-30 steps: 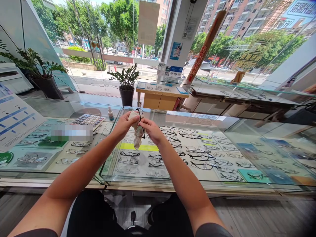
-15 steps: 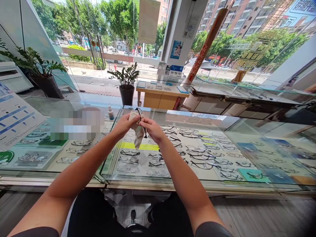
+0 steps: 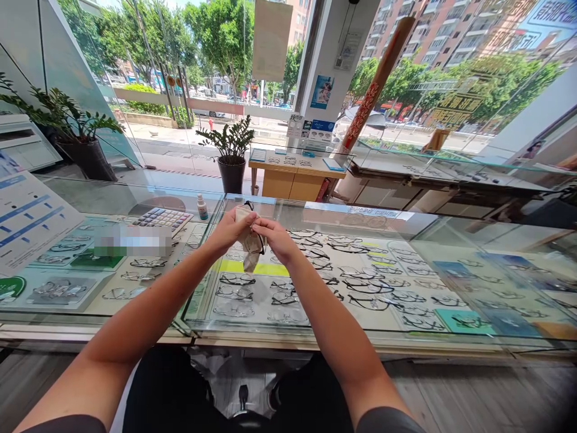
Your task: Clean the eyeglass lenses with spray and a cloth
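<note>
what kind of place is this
Probably an optician's shop: a long glass display counter holds rows of spectacle frames, and the left hand and right hand hold black-framed glasses in a pale cloth.

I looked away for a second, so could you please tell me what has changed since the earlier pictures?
The glasses sank lower into the cloth, so less frame shows above the left hand, whose thumb slid over the cloth's top. The right hand kept its grip; both stayed above the glass counter.
</note>
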### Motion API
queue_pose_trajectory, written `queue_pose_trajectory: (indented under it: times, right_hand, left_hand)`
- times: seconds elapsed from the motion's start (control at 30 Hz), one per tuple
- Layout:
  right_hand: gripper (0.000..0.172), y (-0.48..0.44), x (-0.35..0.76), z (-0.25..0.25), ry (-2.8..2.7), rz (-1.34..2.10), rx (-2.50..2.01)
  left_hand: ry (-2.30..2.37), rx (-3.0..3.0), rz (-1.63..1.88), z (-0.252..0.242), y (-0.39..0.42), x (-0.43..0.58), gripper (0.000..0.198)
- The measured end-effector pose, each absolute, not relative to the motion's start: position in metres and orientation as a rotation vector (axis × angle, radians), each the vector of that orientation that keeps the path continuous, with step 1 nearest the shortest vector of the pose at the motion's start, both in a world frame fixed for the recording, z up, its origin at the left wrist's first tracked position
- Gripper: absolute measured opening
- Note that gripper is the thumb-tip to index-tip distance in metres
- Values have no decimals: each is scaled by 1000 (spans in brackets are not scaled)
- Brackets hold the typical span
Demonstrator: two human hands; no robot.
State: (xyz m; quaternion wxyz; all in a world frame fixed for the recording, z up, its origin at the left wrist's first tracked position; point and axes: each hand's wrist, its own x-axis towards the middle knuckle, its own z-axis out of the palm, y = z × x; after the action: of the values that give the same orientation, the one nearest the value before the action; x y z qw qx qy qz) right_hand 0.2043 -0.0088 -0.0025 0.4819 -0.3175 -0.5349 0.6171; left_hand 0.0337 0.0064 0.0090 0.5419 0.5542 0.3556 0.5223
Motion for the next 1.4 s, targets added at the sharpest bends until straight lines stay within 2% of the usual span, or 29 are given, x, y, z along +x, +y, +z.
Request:
queue_pose_trajectory:
  times: [0.17,0.4,0.73,1.07,1.4]
  right_hand:
    - [49,-8,207,0,-1268,1532,-780]
    - [49,-6,212,1,-1287,1474,-745]
    - [48,-2,213,-3,-1290,1459,-832]
    - [40,-3,215,-4,-1519,1141,-860]
    - [40,2,212,-12,-1471,1070,-891]
  left_hand:
    - [840,1249,1154,10,13,28,62]
    - [728,1228,1118,9,16,26,64]
    - [697,1240,1201,5,17,27,55]
    - [727,1201,1194,3,17,28,54]
    - [597,1145,1190,3,21,28,50]
